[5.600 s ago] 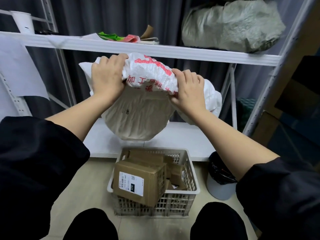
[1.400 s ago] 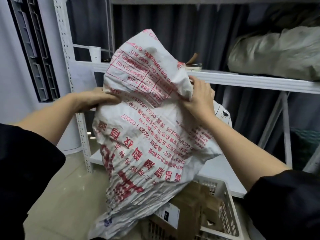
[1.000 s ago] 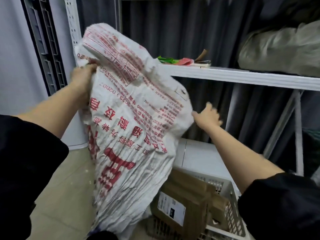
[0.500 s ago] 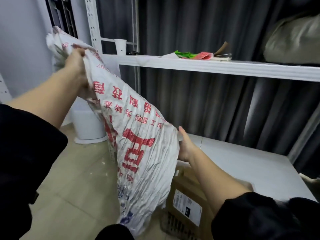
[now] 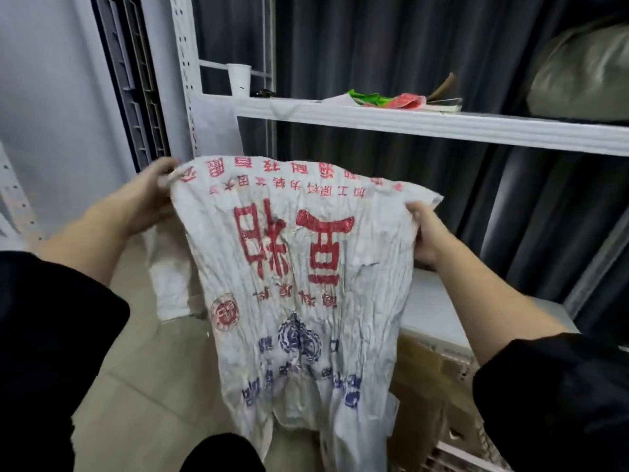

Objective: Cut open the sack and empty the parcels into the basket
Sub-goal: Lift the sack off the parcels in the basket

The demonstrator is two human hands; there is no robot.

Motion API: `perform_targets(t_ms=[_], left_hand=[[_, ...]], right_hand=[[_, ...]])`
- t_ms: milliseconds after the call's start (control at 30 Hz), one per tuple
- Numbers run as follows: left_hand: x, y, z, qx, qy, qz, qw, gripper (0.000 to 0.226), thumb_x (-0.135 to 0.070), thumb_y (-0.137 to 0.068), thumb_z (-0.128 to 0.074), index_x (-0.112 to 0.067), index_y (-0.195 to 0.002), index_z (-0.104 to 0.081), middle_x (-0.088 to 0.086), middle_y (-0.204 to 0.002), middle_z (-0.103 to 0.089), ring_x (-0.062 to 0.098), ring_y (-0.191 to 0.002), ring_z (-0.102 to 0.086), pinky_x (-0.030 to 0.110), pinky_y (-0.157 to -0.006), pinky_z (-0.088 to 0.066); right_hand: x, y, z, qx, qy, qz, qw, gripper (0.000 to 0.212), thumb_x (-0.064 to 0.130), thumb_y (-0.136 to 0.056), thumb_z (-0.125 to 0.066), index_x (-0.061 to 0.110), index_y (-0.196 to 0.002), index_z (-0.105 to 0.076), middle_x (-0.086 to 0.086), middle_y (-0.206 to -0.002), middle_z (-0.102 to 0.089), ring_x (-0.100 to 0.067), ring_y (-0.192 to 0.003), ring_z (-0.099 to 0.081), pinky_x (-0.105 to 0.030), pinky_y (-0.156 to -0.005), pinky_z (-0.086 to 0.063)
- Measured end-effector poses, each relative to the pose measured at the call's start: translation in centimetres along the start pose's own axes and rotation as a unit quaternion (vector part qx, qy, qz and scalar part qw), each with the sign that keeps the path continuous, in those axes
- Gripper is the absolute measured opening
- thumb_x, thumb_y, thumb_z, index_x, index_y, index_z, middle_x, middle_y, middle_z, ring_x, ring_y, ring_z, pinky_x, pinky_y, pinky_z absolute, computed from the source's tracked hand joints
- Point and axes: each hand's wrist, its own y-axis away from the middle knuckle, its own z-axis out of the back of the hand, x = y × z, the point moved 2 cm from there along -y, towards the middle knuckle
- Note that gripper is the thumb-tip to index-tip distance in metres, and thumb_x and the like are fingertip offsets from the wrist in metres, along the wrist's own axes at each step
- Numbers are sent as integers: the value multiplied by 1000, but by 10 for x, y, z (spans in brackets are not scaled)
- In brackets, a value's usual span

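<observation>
The white woven sack (image 5: 299, 287), printed with red and blue characters, hangs flat and limp in front of me, upside down. My left hand (image 5: 149, 195) grips its upper left corner and my right hand (image 5: 425, 233) grips its upper right edge, stretching it wide. Brown cardboard parcels (image 5: 425, 386) lie in the white plastic basket (image 5: 466, 461) at the lower right, mostly hidden behind the sack and my right sleeve.
A white metal shelf rack (image 5: 408, 122) stands behind, with a paper cup (image 5: 239, 78), coloured papers (image 5: 384, 101) and a grey full sack (image 5: 585, 73) on its upper shelf. A lower white shelf (image 5: 442, 308) runs beside the basket. Beige floor tiles (image 5: 143, 369) lie at left.
My left hand has come down and both hands now hold the sack spread wide and flat; before, the left hand held it high while the right hand touched its side.
</observation>
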Motion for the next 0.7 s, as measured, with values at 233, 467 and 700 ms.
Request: perform_targets(t_ms=[233,467,700], left_hand=[[23,5,-22,-3,-1,-60,998,49,-41,-71,-73,-20,-111,-56,-5,-75,-71,6,-62,-67,19,-57,-54],[40,-18,-15,-83,-138,52,986,45,-38,-86,-61,-11,-122,-54,8,-91,-61,21,-71,-57,29,-62,-45],[29,-14,-32,-127,-221,-204,945,83,-6,-86,-64,-23,-152,-17,7,-154,-30,28,-136,-36,38,-112,-29]], right_hand=[[-6,-2,0,-91,98,12,991,25,22,-90,-58,4,-107,-59,-9,-94,-65,-19,-75,-60,-29,-65,-50],[-3,-5,-4,-62,40,26,997,57,29,-83,-67,9,-133,-47,-8,-114,-65,-23,-93,-66,-34,-75,-55],[-29,-2,-18,2,243,16,970,59,28,-80,-66,12,-130,-40,-8,-123,-58,-26,-106,-60,-43,-94,-51]])
